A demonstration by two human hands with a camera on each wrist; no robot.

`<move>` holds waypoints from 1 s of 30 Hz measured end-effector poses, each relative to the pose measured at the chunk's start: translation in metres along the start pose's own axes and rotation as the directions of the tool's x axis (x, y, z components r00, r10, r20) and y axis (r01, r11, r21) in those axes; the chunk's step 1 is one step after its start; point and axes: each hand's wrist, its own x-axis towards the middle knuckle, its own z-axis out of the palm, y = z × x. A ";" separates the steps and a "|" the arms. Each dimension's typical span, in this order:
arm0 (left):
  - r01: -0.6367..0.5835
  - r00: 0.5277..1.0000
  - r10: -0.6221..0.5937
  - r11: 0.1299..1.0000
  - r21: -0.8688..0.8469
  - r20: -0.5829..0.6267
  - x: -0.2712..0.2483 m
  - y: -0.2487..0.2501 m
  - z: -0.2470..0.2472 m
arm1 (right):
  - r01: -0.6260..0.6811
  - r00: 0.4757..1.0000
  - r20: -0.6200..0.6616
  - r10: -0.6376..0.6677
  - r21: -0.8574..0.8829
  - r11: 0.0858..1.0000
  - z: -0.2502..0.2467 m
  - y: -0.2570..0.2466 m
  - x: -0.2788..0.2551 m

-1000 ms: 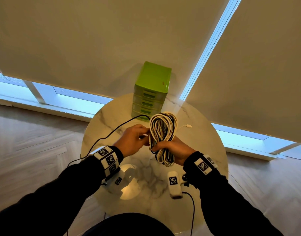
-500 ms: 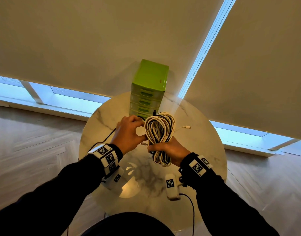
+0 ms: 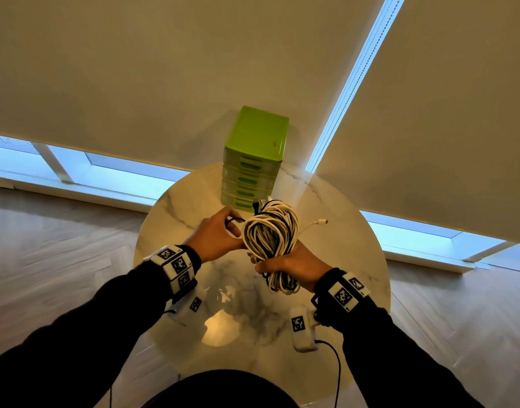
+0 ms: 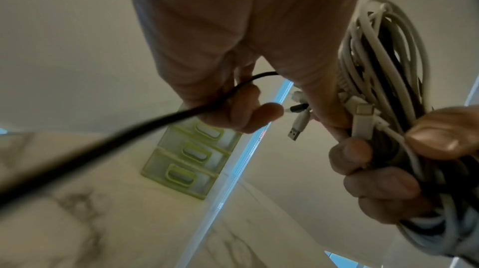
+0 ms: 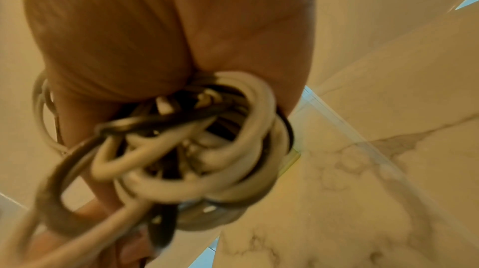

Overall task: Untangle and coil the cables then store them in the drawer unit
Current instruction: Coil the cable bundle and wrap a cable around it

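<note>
— Over the round marble counter [image 3: 350, 251], what have we got?

— Right hand [image 3: 294, 265] wrapped tight round the waist of a coil of white and black cables [image 3: 270, 240], held up off the surface. Left hand [image 3: 214, 238] right beside it, fingers curled on a loose black cable [image 3: 233, 220].

— And the drawer unit?

— Green drawer unit [image 3: 254, 160] stands at the far edge of the counter, against the blinds [image 3: 135, 69], all its drawers shut (the coil's top overlaps the lowest one from the head view). One white plug [image 3: 322, 222] sticks out to the right of the coil.

— Anything the wrists add?

— Plenty. Left wrist camera shows the black cable [image 4: 145, 125] running out of the left hand [image 4: 233, 47] toward the lens, plus several plug ends [image 4: 298, 127] dangling between the hands, with the right hand's fingers [image 4: 378, 186] clamped on the coil [image 4: 383, 67]. Right wrist view is blurred: loops of the coil [image 5: 197, 149] hanging under the palm, marble behind.

— Around the counter?

— Pale wood floor [image 3: 46, 260] and strips of window [image 3: 120, 172] under the blinds.
</note>
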 end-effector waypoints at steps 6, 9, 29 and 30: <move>0.133 0.991 -0.117 0.921 -0.367 0.068 -0.013 -0.001 0.002 | 0.089 0.976 -0.215 -0.038 0.235 0.968 -0.008 0.000 0.002; 0.181 0.981 -0.182 0.779 -0.601 0.061 -0.019 0.007 0.013 | 0.085 0.977 -0.212 -0.019 0.304 0.949 -0.005 -0.001 0.002; 0.136 0.989 -0.051 0.682 -0.719 0.139 -0.013 0.054 0.045 | -0.046 0.990 -0.119 0.081 0.270 0.962 0.030 0.004 -0.005; 0.146 0.985 -0.039 0.699 -0.700 0.167 -0.013 0.054 0.045 | -0.044 0.991 -0.105 0.078 0.300 0.953 0.030 0.004 -0.005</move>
